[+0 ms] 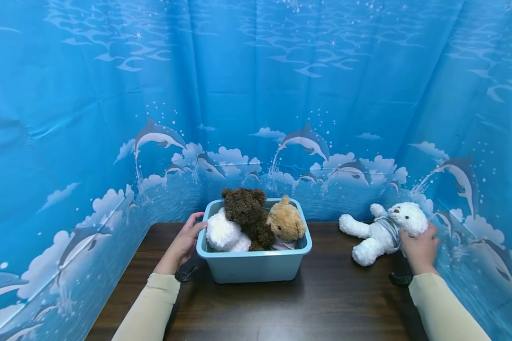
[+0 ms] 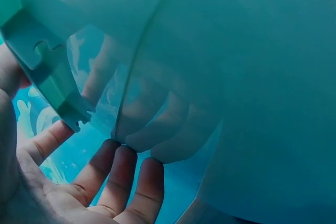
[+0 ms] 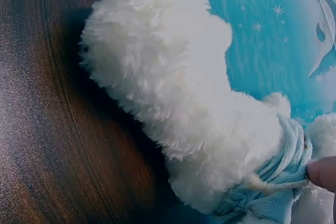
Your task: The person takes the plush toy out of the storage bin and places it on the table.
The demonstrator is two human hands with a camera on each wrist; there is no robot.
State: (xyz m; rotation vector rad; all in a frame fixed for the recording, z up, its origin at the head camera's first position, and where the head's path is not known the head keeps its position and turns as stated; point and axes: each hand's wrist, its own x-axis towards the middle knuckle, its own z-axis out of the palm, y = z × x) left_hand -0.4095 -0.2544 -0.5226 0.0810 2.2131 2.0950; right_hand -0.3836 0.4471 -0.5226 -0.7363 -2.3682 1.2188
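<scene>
Near the far right corner of the worktop (image 1: 337,298), the white bear (image 1: 377,240) is gripped by the right hand (image 1: 420,247), legs pointed left towards the blue tub (image 1: 256,269); the tub's left rim is held by the left hand (image 1: 185,242).

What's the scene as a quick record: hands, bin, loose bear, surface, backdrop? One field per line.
left_hand: left hand grips the left rim of the blue bin
right_hand: right hand holds the white bear near its neck
bin_contents: white plush, dark brown bear, tan plush
loose_bear: white bear, outside and right of the bin, light blue cloth round its body
surface: dark wood-look table
backdrop: blue dolphin-print curtain
</scene>
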